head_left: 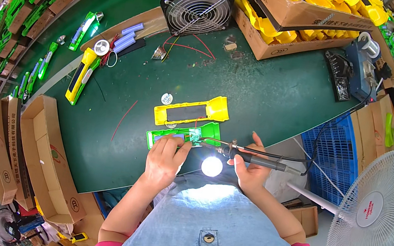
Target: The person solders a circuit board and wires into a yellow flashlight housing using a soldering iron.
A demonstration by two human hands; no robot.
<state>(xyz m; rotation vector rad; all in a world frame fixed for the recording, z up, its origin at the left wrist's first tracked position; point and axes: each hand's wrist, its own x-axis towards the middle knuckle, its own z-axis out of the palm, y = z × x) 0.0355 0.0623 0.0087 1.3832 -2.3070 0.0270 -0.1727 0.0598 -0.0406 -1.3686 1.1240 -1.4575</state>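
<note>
A soldering iron (pixel 266 162) with a dark handle is gripped in my right hand (pixel 253 171), its tip pointing left. The tip is over a small circuit board (pixel 195 135) in an open green lamp housing (pixel 212 130). Fingers pinched together, my left hand (pixel 165 159) rests at the housing's near edge; what the fingertips hold is hidden. A blue cell (pixel 176 136) lies partly covered beside them. Just beyond is a yellow housing (pixel 221 107) with a dark panel. A round lamp (pixel 212 166) shines brightly between my hands, by my denim apron.
Farther back stand a black metal fan (pixel 196 9) and a cardboard box (pixel 273 49) of yellow housings. A solder spool (pixel 369 45) and blue soldering station (pixel 358 72) are far right. Blue cells (pixel 126 42) and an empty carton (pixel 46 154) are left; a white fan (pixel 375 215) stands right.
</note>
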